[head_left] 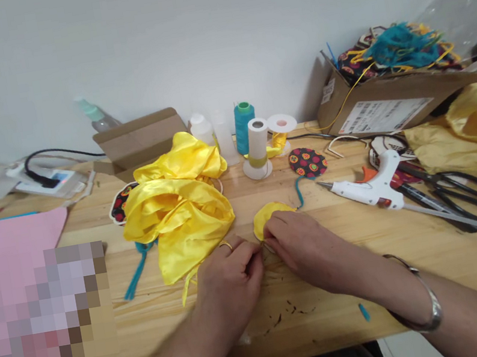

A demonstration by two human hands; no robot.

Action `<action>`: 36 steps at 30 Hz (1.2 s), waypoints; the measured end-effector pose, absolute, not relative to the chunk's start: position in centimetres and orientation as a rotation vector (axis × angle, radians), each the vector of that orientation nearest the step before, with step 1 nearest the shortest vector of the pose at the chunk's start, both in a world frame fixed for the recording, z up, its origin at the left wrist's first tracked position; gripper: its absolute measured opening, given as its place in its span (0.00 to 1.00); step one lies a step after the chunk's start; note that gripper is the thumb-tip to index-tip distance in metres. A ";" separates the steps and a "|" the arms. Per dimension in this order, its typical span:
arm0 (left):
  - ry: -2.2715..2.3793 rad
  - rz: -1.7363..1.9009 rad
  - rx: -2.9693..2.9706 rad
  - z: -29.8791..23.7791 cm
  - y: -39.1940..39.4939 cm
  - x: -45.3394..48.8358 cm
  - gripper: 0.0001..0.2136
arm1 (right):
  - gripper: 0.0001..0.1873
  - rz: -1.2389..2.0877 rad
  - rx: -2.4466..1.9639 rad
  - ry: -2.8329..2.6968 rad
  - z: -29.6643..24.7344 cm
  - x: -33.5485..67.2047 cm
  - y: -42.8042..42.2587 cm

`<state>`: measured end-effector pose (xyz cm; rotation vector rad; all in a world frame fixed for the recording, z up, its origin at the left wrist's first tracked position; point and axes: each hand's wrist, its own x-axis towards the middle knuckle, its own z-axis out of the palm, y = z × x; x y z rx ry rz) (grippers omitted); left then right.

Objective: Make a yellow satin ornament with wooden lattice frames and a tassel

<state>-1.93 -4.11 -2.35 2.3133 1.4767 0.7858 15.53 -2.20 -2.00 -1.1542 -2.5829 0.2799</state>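
Note:
My left hand (pixel 230 280) and my right hand (pixel 302 247) meet at the middle of the wooden table (pixel 374 277), fingers pinched together. Between them lies a small round piece of yellow satin (pixel 267 216), which my right hand covers in part. Both hands pinch its near edge; something thin and metallic shows between the fingertips, too small to name. A teal cord (pixel 299 193) runs from the yellow piece up to a black patterned fabric oval (pixel 308 162). A big heap of yellow satin (pixel 177 207) lies just left of my left hand.
A white glue gun (pixel 372 183) and black scissors (pixel 461 196) lie to the right. Thread spools, teal (pixel 245 125) and white (pixel 257 148), stand behind. A cardboard box (pixel 385 99) of fabric scraps sits back right, a pink sheet (pixel 6 241) at the left.

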 end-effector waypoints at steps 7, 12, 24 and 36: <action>1.530 0.766 2.347 -2.4 -4.0 -1.6 0.07 | 0.06 0.252 -1.135 -2.609 -2.0 15.5 -2.2; 1.540 0.769 2.429 -2.4 -4.0 -1.5 0.07 | 0.06 0.242 -1.141 -2.626 -2.0 15.6 -2.0; 1.572 0.739 2.650 -2.5 -4.2 -1.5 0.09 | 0.06 0.460 -1.195 -2.584 -0.9 15.6 -1.8; 1.580 0.736 2.669 -2.6 -4.2 -1.6 0.09 | 0.05 0.420 -1.246 -2.488 -1.5 15.4 -1.7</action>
